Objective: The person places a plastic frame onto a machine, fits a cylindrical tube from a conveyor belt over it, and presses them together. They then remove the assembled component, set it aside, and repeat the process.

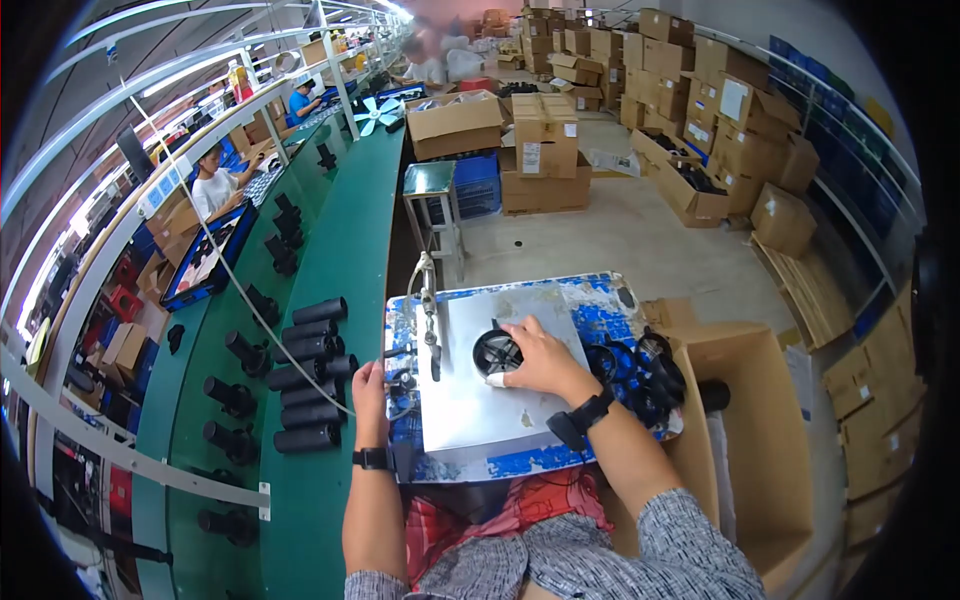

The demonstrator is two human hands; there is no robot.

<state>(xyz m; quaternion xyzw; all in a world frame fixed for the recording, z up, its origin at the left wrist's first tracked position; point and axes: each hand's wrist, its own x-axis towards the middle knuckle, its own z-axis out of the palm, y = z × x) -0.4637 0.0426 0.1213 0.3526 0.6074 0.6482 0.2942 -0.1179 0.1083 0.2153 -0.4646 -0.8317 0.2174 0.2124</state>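
My right hand (545, 362) grips a round black plastic part with a spoked middle (492, 350), its fingers at the far side and the thumb at the near side. The part is over a bare metal plate (470, 420) on a small, paint-worn blue and white table. My left hand (370, 398) is closed at the table's left edge, beside small metal fittings (402, 381); what its fingers hold is hidden. An upright metal fixture with a hose (430, 310) stands between my hands. More black round parts (640, 370) are heaped at the table's right side.
Along the left runs a green bench (345, 230) with black tubes (305, 412) lying on it and black pieces standing in a row. An open cardboard box (765, 420) sits at my right. Stacked cartons (545, 135) stand ahead; two people work across the bench.
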